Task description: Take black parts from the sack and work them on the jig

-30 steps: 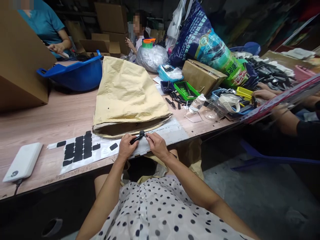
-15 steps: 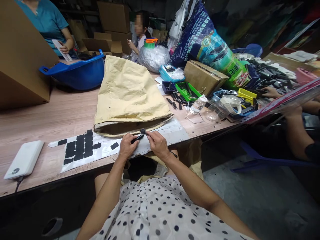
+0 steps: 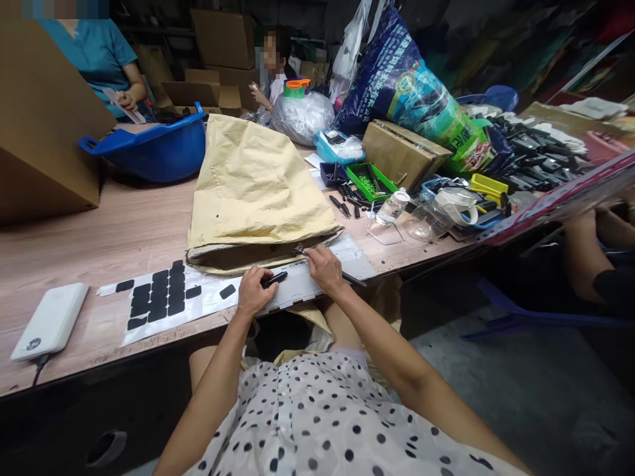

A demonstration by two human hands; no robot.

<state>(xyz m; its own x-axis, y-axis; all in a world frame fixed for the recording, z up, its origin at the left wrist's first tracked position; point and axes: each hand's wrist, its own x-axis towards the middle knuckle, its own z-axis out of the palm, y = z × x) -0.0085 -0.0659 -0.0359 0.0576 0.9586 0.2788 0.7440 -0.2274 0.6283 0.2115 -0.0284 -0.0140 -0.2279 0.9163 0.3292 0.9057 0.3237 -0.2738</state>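
My left hand [image 3: 253, 291] is closed around a slim black part [image 3: 274, 279] at the front edge of the wooden table [image 3: 114, 231]. My right hand [image 3: 323, 267] pinches a small dark piece [image 3: 298, 250] just in front of the mouth of a tan paper sack [image 3: 253, 192] lying on the table. Both hands rest over a white backing sheet [image 3: 198, 301] that carries several black adhesive pads [image 3: 159, 296] to the left of my left hand.
A white power bank [image 3: 49, 321] lies far left. A blue basin [image 3: 153, 149] and a cardboard box [image 3: 40, 112] stand behind. Right of the sack are a green tray [image 3: 370, 180], black parts, a clear bottle [image 3: 391, 206] and other people's arms.
My hands have separated. The right hand moved right and forward toward the sack's opening with a small piece, while the left hand lowered with the black part.
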